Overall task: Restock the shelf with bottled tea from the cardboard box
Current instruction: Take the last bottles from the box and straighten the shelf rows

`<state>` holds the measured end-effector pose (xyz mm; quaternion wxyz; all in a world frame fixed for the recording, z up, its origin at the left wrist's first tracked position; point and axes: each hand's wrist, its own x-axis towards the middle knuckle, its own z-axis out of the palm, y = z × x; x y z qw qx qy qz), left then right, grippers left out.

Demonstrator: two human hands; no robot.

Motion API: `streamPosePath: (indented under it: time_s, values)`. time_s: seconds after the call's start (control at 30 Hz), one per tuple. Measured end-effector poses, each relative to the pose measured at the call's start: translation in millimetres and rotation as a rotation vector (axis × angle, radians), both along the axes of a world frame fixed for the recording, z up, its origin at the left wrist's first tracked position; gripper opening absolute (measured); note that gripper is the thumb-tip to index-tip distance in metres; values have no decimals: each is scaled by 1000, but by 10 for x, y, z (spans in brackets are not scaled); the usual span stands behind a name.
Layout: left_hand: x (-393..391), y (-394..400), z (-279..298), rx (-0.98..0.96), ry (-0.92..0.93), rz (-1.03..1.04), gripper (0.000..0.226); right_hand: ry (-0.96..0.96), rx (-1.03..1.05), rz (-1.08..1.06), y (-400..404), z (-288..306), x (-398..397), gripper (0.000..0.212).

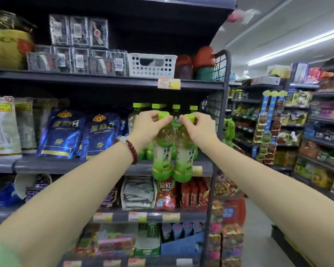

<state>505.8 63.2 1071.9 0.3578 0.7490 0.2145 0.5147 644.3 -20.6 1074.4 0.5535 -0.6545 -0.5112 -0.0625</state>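
Both arms are reaching up at the dark grey metal shelf (75,164), one bottle per hand. Left hand (148,128) is pinching the lime-green cap of a clear plastic green-tea bottle with a green-and-white label (162,157); fingers are curling round the cap and neck. Right hand (199,128) is doing the same on a second matching green-tea bottle (184,158). The two bottles are hanging upright, side by side and touching, in front of the shelf's front edge, bases below the shelf lip. A row of green-capped tea bottles (175,107) is standing behind them at the right end of that shelf, next to the wire end panel (218,105). Shiny blue foil bags (79,135) are sitting left of the bottles on the same shelf. A dark red bead bracelet (132,149) is sitting on the left wrist. White perforated plastic basket (152,65) is sitting one shelf up. Cardboard box isn't in view.
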Motion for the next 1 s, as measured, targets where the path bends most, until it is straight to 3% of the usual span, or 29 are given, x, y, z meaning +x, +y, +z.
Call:
streamPosePath:
  time_s: [0.27, 0.6, 0.73, 0.9, 1.0]
  values:
    - [412, 172, 222, 100, -8, 37, 8, 43, 200, -116, 153, 97, 263, 23]
    - [700, 418, 191, 36, -62, 35, 17, 45, 151, -116, 446, 174, 508, 24]
    - [854, 514, 117, 46, -46, 120, 38, 7, 131, -125, 572, 47, 579, 33]
    - [870, 599, -69, 1, -180, 50, 40, 132, 275, -49, 637, -118, 624, 32]
    - [799, 676, -213, 53, -36, 13, 61, 116, 247, -17, 686, -192, 586, 33]
